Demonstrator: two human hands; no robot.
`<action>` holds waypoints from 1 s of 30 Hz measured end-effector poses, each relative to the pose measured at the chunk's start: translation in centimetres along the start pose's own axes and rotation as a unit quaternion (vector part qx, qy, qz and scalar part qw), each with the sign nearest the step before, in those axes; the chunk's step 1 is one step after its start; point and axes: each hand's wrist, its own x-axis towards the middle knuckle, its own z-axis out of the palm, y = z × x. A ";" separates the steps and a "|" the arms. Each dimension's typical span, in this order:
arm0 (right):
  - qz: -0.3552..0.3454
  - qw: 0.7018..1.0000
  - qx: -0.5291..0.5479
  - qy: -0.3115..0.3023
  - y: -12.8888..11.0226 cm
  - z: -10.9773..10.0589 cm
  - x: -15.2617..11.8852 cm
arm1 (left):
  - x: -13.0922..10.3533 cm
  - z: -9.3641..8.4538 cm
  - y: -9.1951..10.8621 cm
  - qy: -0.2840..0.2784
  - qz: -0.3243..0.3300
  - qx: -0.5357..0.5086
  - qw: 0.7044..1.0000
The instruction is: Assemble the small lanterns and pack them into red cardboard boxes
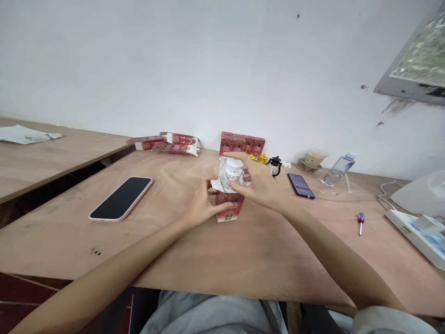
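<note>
A red printed box (229, 212) stands upright on the wooden table (194, 260) in front of me, its white top flaps open. My left hand (204, 202) grips the box from the left, thumb across its front. A white lantern-like item (233, 170) is at the box's open top, its lower part hidden inside. My right hand (259, 183) is curled round this white item from the right, thumb in front and fingers behind. Beyond my right hand are small gold lanterns (263, 159) and a black lantern (275, 164).
Closed red boxes (238, 143) stand by the wall, with flattened boxes (177, 144) to their left. Phones lie left (121, 198) and right (301, 185). Further right are a cup (314, 158), a water bottle (339, 170), a screwdriver (360, 222) and a white tray (413, 234).
</note>
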 end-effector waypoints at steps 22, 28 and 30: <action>0.010 0.990 -0.019 -0.137 2.9 -0.5 1.1 | 0.1 0.0 0.4 -0.024 0.076 0.052 0.995; -0.025 0.982 0.016 -0.184 3.6 -0.6 0.9 | -0.2 0.4 -0.2 -0.021 0.123 0.041 0.991; -0.040 0.981 0.047 -0.182 3.9 -0.7 0.7 | -0.2 0.5 -0.5 -0.016 0.144 0.043 0.988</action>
